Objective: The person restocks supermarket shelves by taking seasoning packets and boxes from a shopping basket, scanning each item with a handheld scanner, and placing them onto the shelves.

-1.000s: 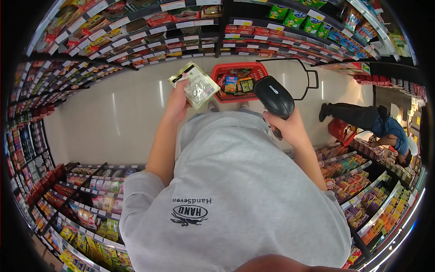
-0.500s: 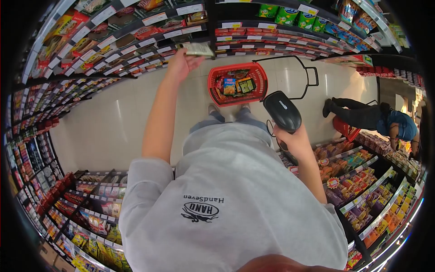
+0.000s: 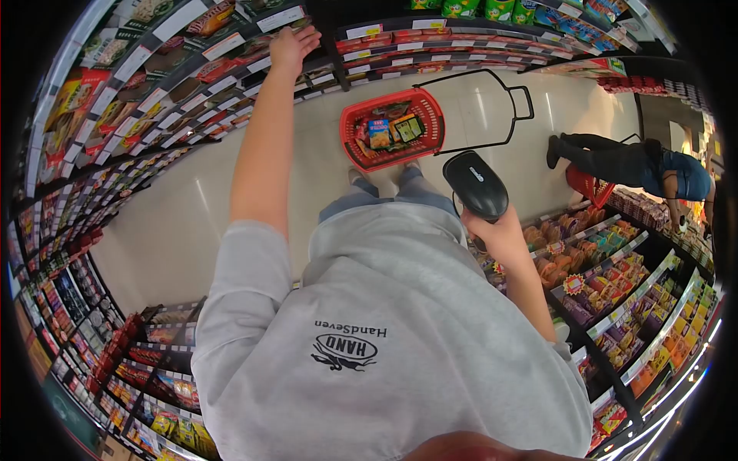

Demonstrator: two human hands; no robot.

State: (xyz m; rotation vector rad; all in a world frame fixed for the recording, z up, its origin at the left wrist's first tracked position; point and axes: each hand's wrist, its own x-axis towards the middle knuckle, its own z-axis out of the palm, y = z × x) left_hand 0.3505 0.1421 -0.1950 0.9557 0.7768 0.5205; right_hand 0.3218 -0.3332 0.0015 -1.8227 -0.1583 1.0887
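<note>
My left hand (image 3: 294,50) is raised to the shelf rack (image 3: 254,55) in front of me, at the edge of a row of packaged food. Its fingers are stretched out, and I see no package in them. A black handheld barcode scanner (image 3: 477,184) is in my right hand (image 3: 496,230), held by its handle in front of my right hip. Just past my feet, a red shopping basket (image 3: 437,123) with a long black pull handle (image 3: 516,115) rests on the floor. Inside it lie a blue box (image 3: 379,134), a yellow-green packet (image 3: 407,128) and other packs.
Green bags (image 3: 461,8) stand on the shelf ahead to the right. Snack shelves (image 3: 607,307) rise behind me on both sides. At the right, another person in a blue top (image 3: 686,175) bends toward a shelf beside a second red basket (image 3: 588,187). Pale tiled floor (image 3: 177,223) runs along the aisle.
My left hand has moved up and forward to the shelf; the pale green packet it held is no longer visible in it. My right hand keeps the scanner in nearly the same place.
</note>
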